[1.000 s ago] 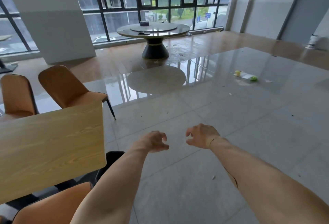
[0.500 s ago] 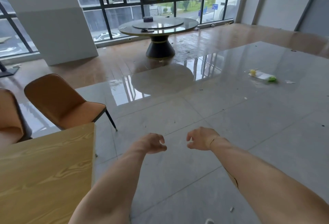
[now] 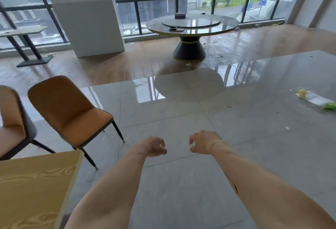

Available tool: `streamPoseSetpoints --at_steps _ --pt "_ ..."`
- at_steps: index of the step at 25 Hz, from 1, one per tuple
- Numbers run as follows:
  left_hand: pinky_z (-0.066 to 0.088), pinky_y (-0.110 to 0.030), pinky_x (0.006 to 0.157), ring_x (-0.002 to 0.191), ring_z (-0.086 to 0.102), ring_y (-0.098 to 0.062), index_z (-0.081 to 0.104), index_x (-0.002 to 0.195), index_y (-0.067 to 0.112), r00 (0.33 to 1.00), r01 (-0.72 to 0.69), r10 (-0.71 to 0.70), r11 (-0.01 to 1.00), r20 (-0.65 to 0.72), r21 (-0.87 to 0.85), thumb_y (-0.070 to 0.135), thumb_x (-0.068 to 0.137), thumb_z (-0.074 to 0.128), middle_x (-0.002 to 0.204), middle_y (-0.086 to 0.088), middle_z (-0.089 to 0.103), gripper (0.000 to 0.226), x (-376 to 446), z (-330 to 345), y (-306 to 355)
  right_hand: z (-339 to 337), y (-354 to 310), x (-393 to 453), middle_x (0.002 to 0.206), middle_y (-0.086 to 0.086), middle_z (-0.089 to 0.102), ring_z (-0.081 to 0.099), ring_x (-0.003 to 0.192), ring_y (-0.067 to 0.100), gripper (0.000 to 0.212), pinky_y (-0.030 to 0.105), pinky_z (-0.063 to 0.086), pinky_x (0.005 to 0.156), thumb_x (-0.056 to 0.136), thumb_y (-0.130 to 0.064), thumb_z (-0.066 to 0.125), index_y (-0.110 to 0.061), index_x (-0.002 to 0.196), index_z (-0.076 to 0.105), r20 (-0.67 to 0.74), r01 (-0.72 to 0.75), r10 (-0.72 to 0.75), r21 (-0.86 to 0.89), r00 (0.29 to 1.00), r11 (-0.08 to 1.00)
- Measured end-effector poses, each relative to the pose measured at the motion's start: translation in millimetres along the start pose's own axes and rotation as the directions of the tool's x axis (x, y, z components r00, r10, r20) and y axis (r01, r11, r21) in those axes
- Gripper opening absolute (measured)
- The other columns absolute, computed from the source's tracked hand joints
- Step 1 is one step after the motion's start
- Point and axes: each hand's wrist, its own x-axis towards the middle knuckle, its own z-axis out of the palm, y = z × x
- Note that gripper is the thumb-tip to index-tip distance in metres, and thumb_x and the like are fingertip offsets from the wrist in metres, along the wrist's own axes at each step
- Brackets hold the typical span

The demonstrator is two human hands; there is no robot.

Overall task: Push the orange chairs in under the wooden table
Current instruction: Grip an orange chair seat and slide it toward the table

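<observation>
Head view: both my hands hover empty, fingers loosely curled, left hand (image 3: 153, 146), right hand (image 3: 201, 144).
Orange chair (image 3: 69, 112) beside table (image 3: 34, 188) looks light, rigid; I'd push its backrest top.

The near chair (image 3: 71, 112) has an orange seat and back on black legs; the chair at the far left (image 3: 11, 125) is orange with a grey outer shell. The wooden table (image 3: 34, 190) is pale yellow with a wavy grain pattern. Floor tiles (image 3: 200, 192) are glossy grey, the far floor (image 3: 109, 65) brown. The round table (image 3: 192, 23) has a black base trimmed with gold.
</observation>
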Motion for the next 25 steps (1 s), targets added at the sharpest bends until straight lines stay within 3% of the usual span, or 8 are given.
streamPoseSetpoints --at_steps 9,16,25 --pt "0.042 -0.041 0.104 0.124 0.05 -0.024 0.057 0.13 0.029 0.994 0.111 -0.113 0.986 -0.002 -0.125 0.046 0.086 0.057 0.137 -0.002 0.055 0.047 175.3 -104.6 -63.0 -85.3 9.7 229.1 0.136 0.002 0.057 0.058 0.12 0.026 0.041 0.036 0.046 0.094 0.094 -0.04 0.051 -0.028 0.132 0.058 0.063 0.07 -0.063 -0.119 0.996 0.99" --pt "0.04 -0.035 0.104 0.13 0.047 -0.026 0.056 0.137 0.02 0.991 0.122 -0.115 0.985 0.061 -0.123 0.04 0.092 0.056 0.143 -0.005 0.052 0.049 305.3 -217.0 -122.8 -184.8 -6.5 401.2 0.139 0.004 0.055 0.054 0.124 0.027 0.04 0.037 0.045 0.101 0.096 -0.036 0.051 -0.026 0.135 0.056 0.103 0.156 -0.147 -0.084 0.984 0.984" --pt "0.039 -0.032 0.106 0.131 0.047 -0.025 0.056 0.137 0.016 0.974 0.221 -0.208 0.96 0.094 -0.171 0.033 0.092 0.057 0.143 -0.005 0.053 0.048 477.5 -329.7 -196.0 -259.3 -6.7 637.5 0.137 0.004 0.057 0.056 0.122 0.027 0.039 0.034 0.046 0.094 0.096 -0.037 0.051 -0.027 0.133 0.057 0.16 0.25 -0.23 -0.118 0.96 0.961"
